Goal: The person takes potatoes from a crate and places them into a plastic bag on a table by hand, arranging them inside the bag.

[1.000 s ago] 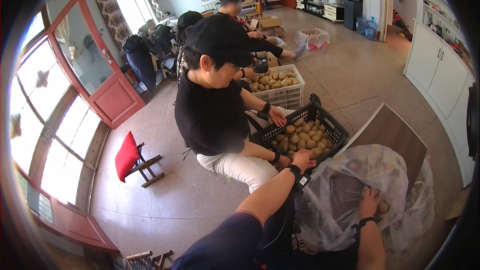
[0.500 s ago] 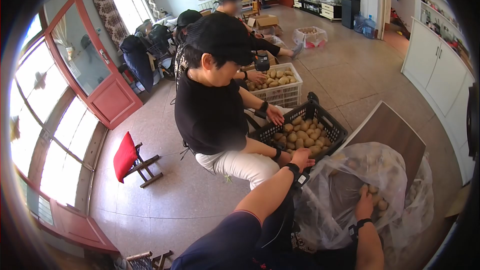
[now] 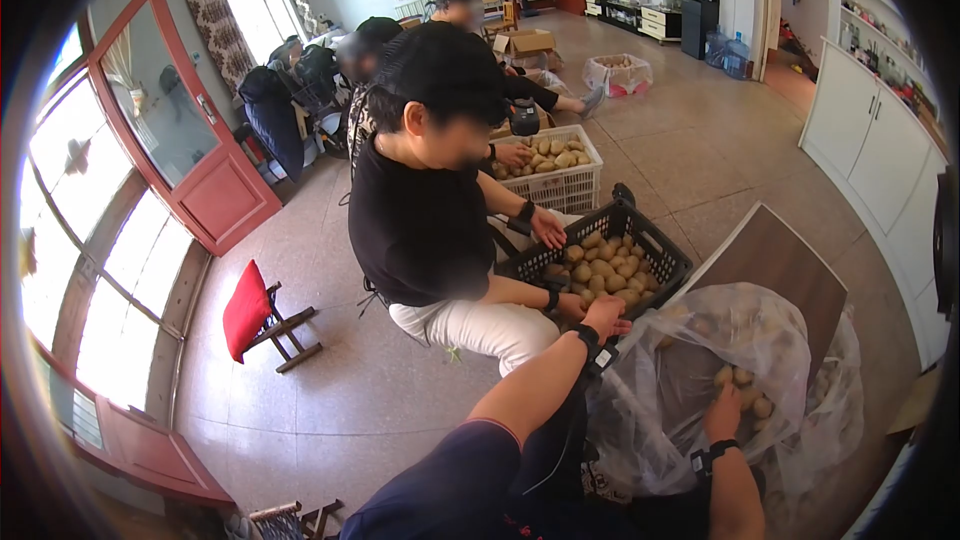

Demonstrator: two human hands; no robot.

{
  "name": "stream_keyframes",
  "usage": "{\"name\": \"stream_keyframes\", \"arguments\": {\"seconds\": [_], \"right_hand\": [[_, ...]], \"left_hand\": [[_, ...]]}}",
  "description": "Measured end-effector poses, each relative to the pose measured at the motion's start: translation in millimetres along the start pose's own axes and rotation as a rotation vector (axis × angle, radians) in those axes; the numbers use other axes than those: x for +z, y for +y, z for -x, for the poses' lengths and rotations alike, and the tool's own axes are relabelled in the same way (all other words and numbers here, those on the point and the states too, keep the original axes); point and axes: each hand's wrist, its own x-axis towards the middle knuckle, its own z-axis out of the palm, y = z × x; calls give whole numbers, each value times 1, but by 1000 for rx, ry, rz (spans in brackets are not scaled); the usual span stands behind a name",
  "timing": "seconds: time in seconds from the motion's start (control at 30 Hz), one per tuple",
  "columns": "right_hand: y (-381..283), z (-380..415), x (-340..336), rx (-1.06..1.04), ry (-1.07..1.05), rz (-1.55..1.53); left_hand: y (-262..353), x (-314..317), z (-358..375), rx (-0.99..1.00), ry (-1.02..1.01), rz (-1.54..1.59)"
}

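My left hand (image 3: 606, 318) is at the near edge of a black crate (image 3: 672, 258) filled with potatoes (image 3: 603, 270); its fingers are partly hidden, and whether they hold anything does not show. At the mouth of a clear plastic bag (image 3: 640, 410), my right hand (image 3: 724, 412) touches potatoes (image 3: 742, 376), its fingertips hidden among them. A co-worker in a black cap (image 3: 425, 200) sits beside the crate, one hand over its far side and the other close to my left hand.
A brown board (image 3: 775, 265) leans behind the bag. Beyond the black crate stands a white crate (image 3: 570, 185) of potatoes, with more people seated near it. A red-cushioned stool (image 3: 250, 312) is on the floor at left; a white cabinet (image 3: 860, 120) stands at right.
My right hand has shifted slightly among the potatoes at the bag's mouth. The co-worker's near hand has moved a little over the crate. The view has shifted slightly.
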Motion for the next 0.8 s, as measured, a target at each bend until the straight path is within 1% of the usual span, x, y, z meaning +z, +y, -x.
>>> {"name": "stream_keyframes", "arguments": {"seconds": [0.07,0.2,0.27,0.37,0.4,0.47,0.5,0.57,0.6,0.67,0.8], "right_hand": [[-3,1,-2,-48,-4,-39],[-7,2,-1,-45,-57,-115],[-10,4,0,-71,-23,-209],[-6,2,11,-83,11,-207],[-11,1,7,-83,12,-206],[-31,-2,-7,70,-109,-277],[-34,-3,-4,70,-109,-276],[-41,-8,5,82,-70,-406],[-48,-9,6,83,-70,-405],[-68,-14,4,120,-117,-653],[-115,-18,-22,50,-141,-673]], "left_hand": [[1,2,4,5,0,-41],[-2,5,6,-6,-14,-71],[-4,6,5,-21,-78,-138],[-4,12,11,-32,-117,-192],[-4,14,14,-33,-118,-191],[-5,19,19,-26,-144,-235],[-5,21,21,-26,-145,-235],[-5,24,27,-14,-197,-258],[-6,25,28,-15,-198,-258],[-8,29,30,-12,-215,-314],[-8,37,37,-42,-239,-350]]}}
